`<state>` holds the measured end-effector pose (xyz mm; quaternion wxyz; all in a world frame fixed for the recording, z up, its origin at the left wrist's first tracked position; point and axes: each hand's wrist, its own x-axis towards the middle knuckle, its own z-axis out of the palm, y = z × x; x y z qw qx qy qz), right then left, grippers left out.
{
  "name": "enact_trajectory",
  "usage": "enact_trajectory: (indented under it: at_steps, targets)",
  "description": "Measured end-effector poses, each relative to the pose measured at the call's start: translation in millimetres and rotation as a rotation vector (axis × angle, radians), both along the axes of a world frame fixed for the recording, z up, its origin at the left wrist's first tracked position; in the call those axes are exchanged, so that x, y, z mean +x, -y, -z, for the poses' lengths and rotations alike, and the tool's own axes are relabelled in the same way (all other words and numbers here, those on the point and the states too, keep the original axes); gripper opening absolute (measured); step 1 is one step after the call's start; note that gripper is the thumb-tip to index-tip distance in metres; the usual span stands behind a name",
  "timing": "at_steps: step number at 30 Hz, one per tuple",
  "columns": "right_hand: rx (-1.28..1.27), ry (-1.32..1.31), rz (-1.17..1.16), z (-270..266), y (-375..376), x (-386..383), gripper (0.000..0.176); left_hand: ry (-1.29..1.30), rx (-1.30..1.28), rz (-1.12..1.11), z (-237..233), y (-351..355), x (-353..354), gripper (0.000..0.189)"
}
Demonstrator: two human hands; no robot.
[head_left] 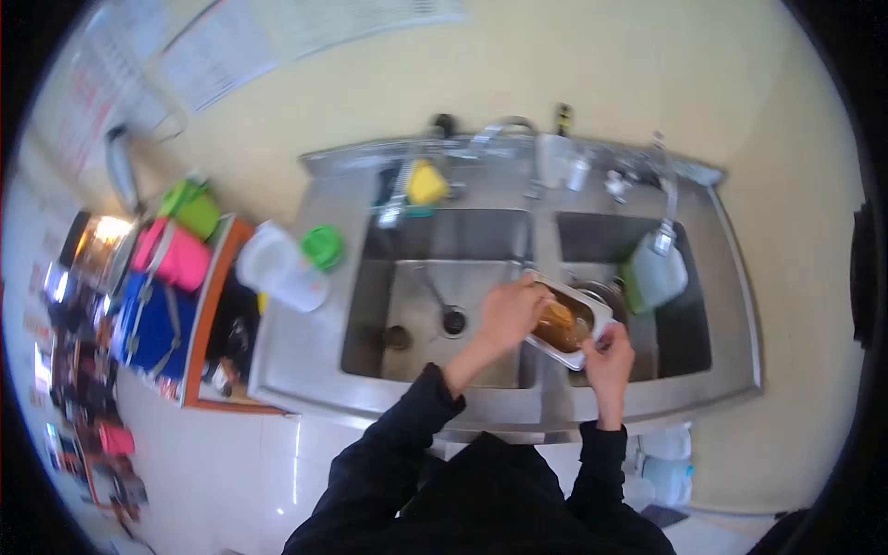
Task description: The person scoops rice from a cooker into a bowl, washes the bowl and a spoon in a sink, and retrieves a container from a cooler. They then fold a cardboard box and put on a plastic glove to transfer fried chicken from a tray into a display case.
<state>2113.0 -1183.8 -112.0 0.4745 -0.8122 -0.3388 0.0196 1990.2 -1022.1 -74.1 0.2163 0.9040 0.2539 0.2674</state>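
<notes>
A small rectangular metal pan [575, 359] is tilted over the divider between the two sink basins. Brownish liquid and an orange-brown piece [557, 317] show inside it. My left hand [514, 313] is curled over the pan's left rim, its fingertips right beside the orange-brown piece. On the opposite side, my right hand [610, 359] pinches the lower right rim between thumb and fingers. Behind the pan, a round metal item [597, 290] partly shows in the right basin.
The left basin [416, 361] holds a dark drain and a ladle-like tool. A translucent jug [659, 274] stands in the right basin. Faucets [504, 125] line the back, near a yellow sponge [426, 184]. White containers [277, 266] and a green lid [322, 247] occupy the left counter.
</notes>
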Motion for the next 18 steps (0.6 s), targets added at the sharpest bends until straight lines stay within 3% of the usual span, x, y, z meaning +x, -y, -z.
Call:
enact_trajectory:
  at_steps: [3, 7, 8, 11, 15, 18]
  targets:
    - [0.019, -0.050, -0.017, 31, -20, -59, 0.016, 0.003, -0.049, -0.105, 5, -15, -82, 0.011]
    - [0.104, -0.351, 0.009, 111, -55, -138, 0.014, 0.105, -0.169, -0.194, 69, -37, -180, 0.011]
    - [0.127, -0.479, 0.034, 117, -65, -166, 0.013, 0.149, -0.188, -0.195, 90, -46, -199, 0.007]
    - [0.115, -0.510, 0.033, 101, -89, -242, 0.014, 0.281, -0.206, -0.211, 122, -64, -253, 0.008]
    - [0.059, -0.389, 0.024, 127, -112, -273, 0.016, 0.450, -0.816, -0.024, 130, -99, -290, 0.013]
    - [0.175, -0.505, 0.137, 124, -122, -307, 0.015, 0.565, -1.195, -0.019, 116, -116, -320, 0.014]
